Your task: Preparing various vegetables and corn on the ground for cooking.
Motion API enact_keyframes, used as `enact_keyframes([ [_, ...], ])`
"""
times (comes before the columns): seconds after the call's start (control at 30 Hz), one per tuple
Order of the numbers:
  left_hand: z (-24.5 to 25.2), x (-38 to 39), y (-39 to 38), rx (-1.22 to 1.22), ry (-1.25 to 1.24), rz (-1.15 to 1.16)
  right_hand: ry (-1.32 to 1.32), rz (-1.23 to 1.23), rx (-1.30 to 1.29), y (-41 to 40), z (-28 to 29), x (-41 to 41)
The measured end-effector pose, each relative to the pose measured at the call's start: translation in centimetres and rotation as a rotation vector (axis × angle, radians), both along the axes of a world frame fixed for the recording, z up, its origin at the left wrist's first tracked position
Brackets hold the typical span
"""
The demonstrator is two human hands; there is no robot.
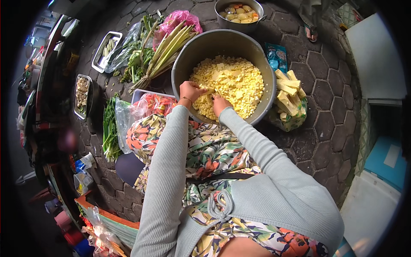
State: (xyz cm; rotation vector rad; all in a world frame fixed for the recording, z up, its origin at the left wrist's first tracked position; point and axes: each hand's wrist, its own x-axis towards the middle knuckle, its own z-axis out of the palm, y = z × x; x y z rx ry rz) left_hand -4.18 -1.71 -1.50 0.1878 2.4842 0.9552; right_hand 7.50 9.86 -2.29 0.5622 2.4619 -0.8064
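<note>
A large grey plastic tub [273, 93] stands before me, holding a heap of small pale-yellow diced pieces [237, 85], some of them flat slices. Over the near left part of the heap, my left hand [191, 92] grips a pale-yellow piece [207, 90] between thumb and fingers. My right hand [220, 104] is just right of it, its fingers curled around the small dark end of something, perhaps a knife handle; most of it is hidden. To the right of the tub, long pale-yellow cobs, apparently corn cobs [289, 99], are piled on a green-patterned bag [297, 119].
Lemongrass stalks [170, 51], a pink plastic bag [184, 20] and leafy greens lie left of the tub. A pot of peeled vegetables in liquid [221, 22] stands beyond it. Nearer left are chopped red vegetables [157, 104], spring onions [110, 128] and metal trays [93, 61]. Another person's foot [310, 33] shows upper right.
</note>
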Motion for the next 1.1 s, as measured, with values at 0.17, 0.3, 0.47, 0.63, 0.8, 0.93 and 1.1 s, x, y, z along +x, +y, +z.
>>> enact_keyframes([
  [0.17,1.5,0.7,0.8,-0.076,0.161,-0.09,-0.084,-0.026,0.07,0.0,-0.6,0.1],
  [0.3,2.3,1.0,1.0,-0.098,0.095,-0.104,-0.174,0.026,0.074,0.9,-1.6,-2.1],
  [0.47,1.8,0.7,0.9,-0.094,0.215,-0.058,-0.187,-0.032,0.069,1.2,-4.6,-0.7],
  [0.63,1.7,0.6,1.2,-0.116,0.118,-0.029,-0.284,-0.004,0.107,1.7,-5.5,-3.0],
  [0.8,0.6,0.3,-1.0,0.003,0.25,-0.333,-0.18,0.293,0.082,3.3,-4.6,0.4],
  [0.93,2.0,0.2,-0.3,-0.024,0.326,-0.553,-0.016,0.043,-0.147,3.7,0.2,3.1],
  [1.1,2.1,0.8,0.8,-0.065,0.201,-0.373,0.116,-0.091,-0.219,2.2,2.3,2.8],
])
